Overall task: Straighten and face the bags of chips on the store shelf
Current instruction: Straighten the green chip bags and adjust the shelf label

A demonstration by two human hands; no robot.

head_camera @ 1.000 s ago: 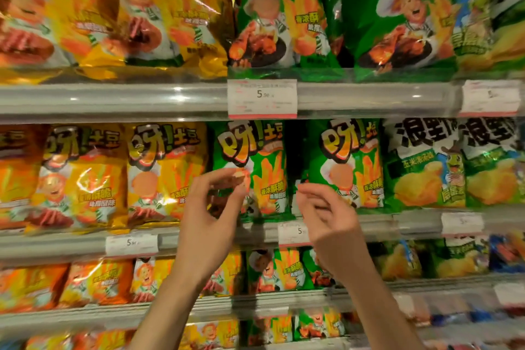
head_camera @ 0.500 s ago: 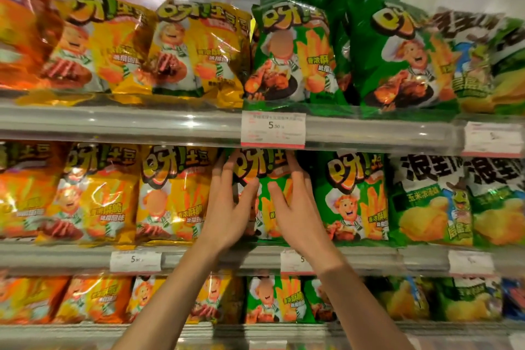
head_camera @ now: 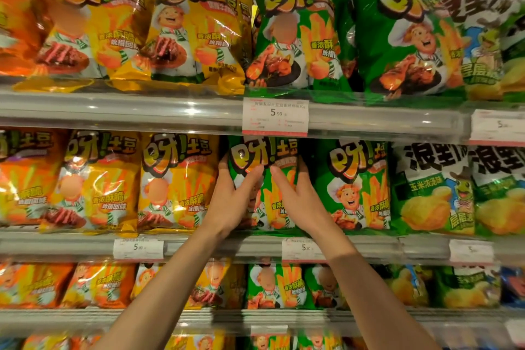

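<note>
Both forearms reach up from below. Left hand and right hand each form a grip on the green chip bag, thumbs on its front, fingers around its side edges. The bag stands upright on the middle shelf, between a yellow bag and another green bag, beneath a price tag.

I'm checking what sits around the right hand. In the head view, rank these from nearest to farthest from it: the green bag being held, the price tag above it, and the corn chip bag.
1. Green bag, under the right hand.
2. Price tag, just above.
3. Corn chip bag, far right.
</note>
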